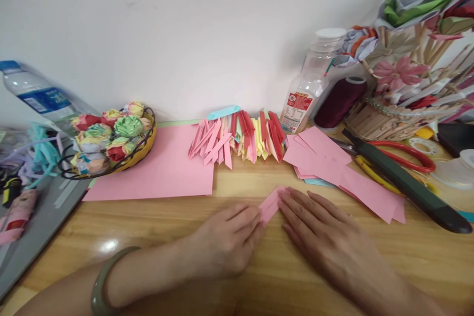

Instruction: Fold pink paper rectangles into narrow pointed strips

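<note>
A small folded pink paper strip (270, 203) lies on the wooden table (237, 266) between my hands. My left hand (225, 242), with a green bangle on the wrist, rests with curled fingers pressed on the strip's near end. My right hand (318, 232) lies flat, fingers stretched out, its fingertips pressing on the strip's far end. Behind them sits a row of folded paper pieces (237, 138) in pink, red and yellow. A large pink sheet (159, 168) lies to the left, and cut pink papers (333, 168) to the right.
A wire basket of paper roses (111, 140) stands at left beside a water bottle (37, 94). At right are a plastic jar (311, 84), a dark thread spool (338, 101), red-handled scissors (403, 155), a dark utility knife (414, 187) and a stick basket of paper flowers (403, 69).
</note>
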The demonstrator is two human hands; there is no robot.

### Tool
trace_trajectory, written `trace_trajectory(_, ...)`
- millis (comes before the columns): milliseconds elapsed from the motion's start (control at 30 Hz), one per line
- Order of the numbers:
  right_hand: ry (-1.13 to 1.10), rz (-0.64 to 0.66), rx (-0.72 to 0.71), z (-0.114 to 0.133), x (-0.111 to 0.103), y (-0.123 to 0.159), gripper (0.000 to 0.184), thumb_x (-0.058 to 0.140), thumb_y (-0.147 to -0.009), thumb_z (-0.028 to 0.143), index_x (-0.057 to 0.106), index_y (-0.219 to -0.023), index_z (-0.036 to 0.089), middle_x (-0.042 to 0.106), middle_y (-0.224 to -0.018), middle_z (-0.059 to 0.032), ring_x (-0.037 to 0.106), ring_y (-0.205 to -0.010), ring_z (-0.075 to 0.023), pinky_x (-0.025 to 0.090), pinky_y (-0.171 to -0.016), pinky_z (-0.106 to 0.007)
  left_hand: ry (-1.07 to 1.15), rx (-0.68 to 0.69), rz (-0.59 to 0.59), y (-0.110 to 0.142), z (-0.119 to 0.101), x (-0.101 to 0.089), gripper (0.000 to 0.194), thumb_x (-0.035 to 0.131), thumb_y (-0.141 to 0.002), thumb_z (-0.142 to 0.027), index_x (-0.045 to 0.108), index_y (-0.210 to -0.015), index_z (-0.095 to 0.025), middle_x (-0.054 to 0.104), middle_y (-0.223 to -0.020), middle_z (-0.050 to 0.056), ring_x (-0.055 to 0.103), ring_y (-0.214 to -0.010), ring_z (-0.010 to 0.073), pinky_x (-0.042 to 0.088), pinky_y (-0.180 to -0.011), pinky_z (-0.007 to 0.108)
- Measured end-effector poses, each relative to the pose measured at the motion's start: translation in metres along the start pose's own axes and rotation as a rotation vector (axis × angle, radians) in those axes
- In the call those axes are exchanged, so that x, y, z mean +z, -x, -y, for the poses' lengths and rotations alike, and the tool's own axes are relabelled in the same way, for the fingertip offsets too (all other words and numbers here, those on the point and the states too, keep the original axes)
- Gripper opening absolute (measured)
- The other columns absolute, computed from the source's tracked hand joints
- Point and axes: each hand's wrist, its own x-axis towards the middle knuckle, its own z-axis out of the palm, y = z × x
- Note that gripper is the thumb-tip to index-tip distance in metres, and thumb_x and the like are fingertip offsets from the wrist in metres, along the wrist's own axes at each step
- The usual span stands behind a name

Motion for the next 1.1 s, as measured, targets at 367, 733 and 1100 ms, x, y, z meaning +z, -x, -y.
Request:
trace_trajectory(367, -0.388, -0.071, 0.190, -0.013, 0.011, -0.009, 0.019, 0.046, -0.090, 0.015, 0.063, -0.097, 0.012, 0.065, -0.099, -0.0099, 0.057, -0.096, -0.0201, 0.051, -0.080, -0.035, 0.349, -0.321, 0.191, -0.008, 0.007, 0.008, 0.029, 0.035, -0.098, -0.028, 0.050, -0.117, -0.013, 0.058, -0.119, 0.009, 0.050, -0.116, 0.0147, 0.044, -0.098, 0.027)
trace_trajectory(733, -0.545, -0.013, 0.388, -0.018, 0.016, -0.014, 0.010, 0.046, -0.089, 0.017, 0.055, -0.086, 0.018, 0.062, -0.081, -0.0039, 0.055, -0.077, -0.0181, 0.046, -0.066, -0.032, 0.117, 0.084, 0.390, -0.006, 0.010, 0.001, 0.040, 0.037, -0.092, -0.010, 0.036, -0.131, -0.002, 0.026, -0.144, 0.024, 0.023, -0.135, 0.0291, 0.031, -0.109, 0.038)
trace_trajectory(1100, -0.733, 0.132, 0.558, -0.022, 0.016, -0.018, 0.008, 0.046, -0.086, 0.016, 0.052, -0.082, 0.021, 0.059, -0.078, -0.0026, 0.055, -0.072, -0.0167, 0.044, -0.063, -0.031, 0.062, 0.083, 0.343, -0.003, 0.002, 0.004, 0.037, 0.042, -0.091, -0.013, 0.042, -0.127, -0.002, 0.039, -0.137, 0.024, 0.033, -0.130, 0.0331, 0.040, -0.102, 0.040)
